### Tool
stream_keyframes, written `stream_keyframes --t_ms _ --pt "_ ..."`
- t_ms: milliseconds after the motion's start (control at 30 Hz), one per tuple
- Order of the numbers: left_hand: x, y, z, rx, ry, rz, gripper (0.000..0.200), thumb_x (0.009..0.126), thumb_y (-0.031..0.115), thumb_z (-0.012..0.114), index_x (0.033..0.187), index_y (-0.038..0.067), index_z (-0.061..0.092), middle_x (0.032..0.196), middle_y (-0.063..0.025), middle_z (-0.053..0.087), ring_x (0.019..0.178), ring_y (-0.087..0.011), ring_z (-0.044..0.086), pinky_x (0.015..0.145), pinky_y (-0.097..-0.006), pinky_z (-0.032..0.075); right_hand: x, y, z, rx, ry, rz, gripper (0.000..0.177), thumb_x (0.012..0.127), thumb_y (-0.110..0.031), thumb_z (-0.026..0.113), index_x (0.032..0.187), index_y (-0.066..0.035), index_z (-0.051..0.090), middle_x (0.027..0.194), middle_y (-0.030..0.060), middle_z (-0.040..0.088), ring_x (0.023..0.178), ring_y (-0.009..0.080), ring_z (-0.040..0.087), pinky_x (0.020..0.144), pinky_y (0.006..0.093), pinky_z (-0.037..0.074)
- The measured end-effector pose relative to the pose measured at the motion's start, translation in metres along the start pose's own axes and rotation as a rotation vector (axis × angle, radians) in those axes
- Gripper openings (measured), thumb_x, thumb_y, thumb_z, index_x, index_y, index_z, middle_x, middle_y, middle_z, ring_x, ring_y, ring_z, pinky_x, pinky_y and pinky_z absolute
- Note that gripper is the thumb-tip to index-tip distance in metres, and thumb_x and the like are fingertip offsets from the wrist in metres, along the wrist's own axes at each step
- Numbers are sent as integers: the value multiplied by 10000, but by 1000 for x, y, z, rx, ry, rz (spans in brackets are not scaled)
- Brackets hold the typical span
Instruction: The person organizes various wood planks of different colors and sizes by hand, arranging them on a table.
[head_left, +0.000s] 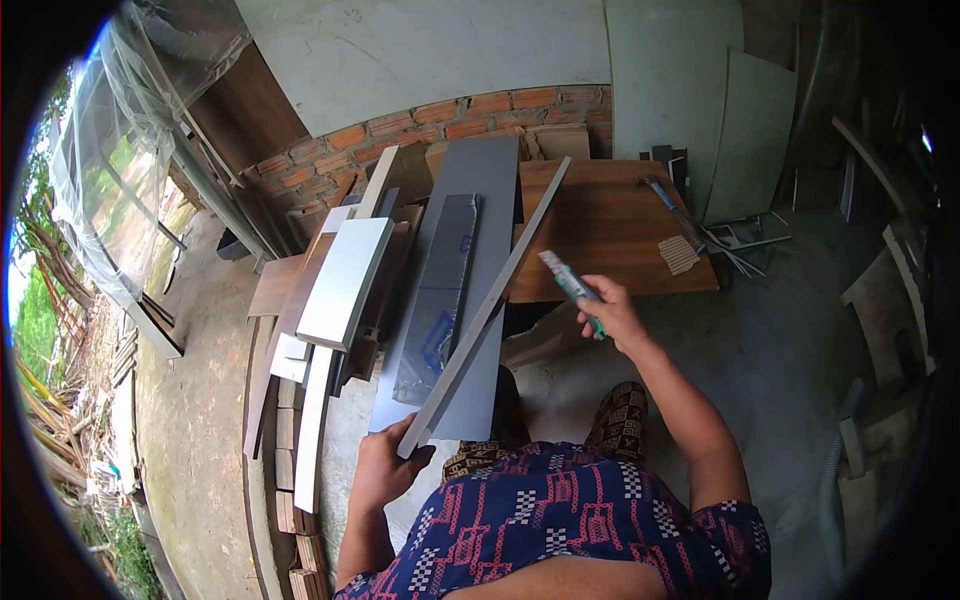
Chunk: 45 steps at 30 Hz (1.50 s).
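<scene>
My left hand is closed around the near end of a long, narrow grey strip, which slants up and away to the right across a grey board. In my right hand is a green utility knife, held to the right of the strip and apart from it, its front end pointing up and left. Under the strip, a dark plastic-wrapped panel with blue markings lies on the grey board.
A white box-like panel and stacked boards stand to the left. Beyond my right hand is a brown wooden board with a hammer and a ridged piece. A brick wall rises behind; metal scraps lie right.
</scene>
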<state>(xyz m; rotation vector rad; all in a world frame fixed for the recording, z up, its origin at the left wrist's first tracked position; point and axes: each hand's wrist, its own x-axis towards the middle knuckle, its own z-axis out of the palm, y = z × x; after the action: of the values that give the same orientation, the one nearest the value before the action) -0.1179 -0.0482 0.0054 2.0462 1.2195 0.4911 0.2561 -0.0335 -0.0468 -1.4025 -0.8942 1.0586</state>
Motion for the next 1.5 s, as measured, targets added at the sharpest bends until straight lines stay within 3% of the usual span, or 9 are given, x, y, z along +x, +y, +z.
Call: stream_keyframes --t_ms 133,367,500,633,833,967,1167,1333,1500 --pt "1 -2 -1 -17 -7 -31 429 684 105 691 1093 18 593 819 -165 646 734 -241 639 682 -329 489 -8 5 5 -3 37 -175 378 821 -36 554 1194 -28 492 770 37 546 523 65 515 426 214 441" --pt "2 -2 -8 87 12 18 449 669 80 697 1097 1 590 803 -157 645 699 -196 633 665 -312 485 -63 -26 67 -208 -501 -215 415 827 -28 561 1236 -43 489 1010 46 552 666 63 536 572 206 488" --pt "-8 -8 -22 100 -23 -52 501 645 134 703 1119 27 582 851 -190 642 762 -319 645 683 -352 500 -51 -13 65 -167 -536 -273 397 829 -70 562 1220 -49 496 863 24 567 570 62 529 545 211 474" --pt "-23 -9 -40 113 -25 -86 495 640 121 708 1107 15 586 860 -200 638 757 -314 648 675 -347 499 -19 -14 42 -64 -515 -99 425 831 -31 559 1245 -20 466 906 57 566 665 76 550 561 220 490" --pt "-41 -19 -52 127 21 -123 498 613 77 732 1087 7 596 859 -196 639 751 -310 646 668 -335 498 66 1 -4 114 -306 24 399 808 -66 580 1198 -32 505 745 77 591 529 105 565 445 235 478" --pt "-47 -25 -55 121 36 -137 497 609 71 739 1085 25 604 878 -194 641 763 -310 647 676 -336 500 130 20 -39 119 -65 0 349 794 -93 586 1132 -36 524 671 87 580 500 142 575 401 250 454" --pt "-49 -33 -57 -17 9 -144 403 724 33 678 1109 -22 575 906 -131 646 808 -174 581 731 -295 465 196 42 -76 19 425 26 300 817 -79 548 1113 -38 525 661 90 572 469 161 563 379 266 424" --pt "-40 -14 -68 2 6 -200 482 634 77 748 1089 9 604 877 -175 649 761 -251 653 685 -308 495 174 17 -41 154 213 -73 270 815 -87 561 1075 -24 531 653 66 549 460 145 539 373 272 415" --pt "-42 -44 -61 -315 9 -331 519 660 82 756 1127 -46 568 911 -139 650 790 -195 627 719 -290 490 175 42 -31 163 206 17 154 824 -124 567 955 -50 534 645 58 554 468 147 554 371 277 398"
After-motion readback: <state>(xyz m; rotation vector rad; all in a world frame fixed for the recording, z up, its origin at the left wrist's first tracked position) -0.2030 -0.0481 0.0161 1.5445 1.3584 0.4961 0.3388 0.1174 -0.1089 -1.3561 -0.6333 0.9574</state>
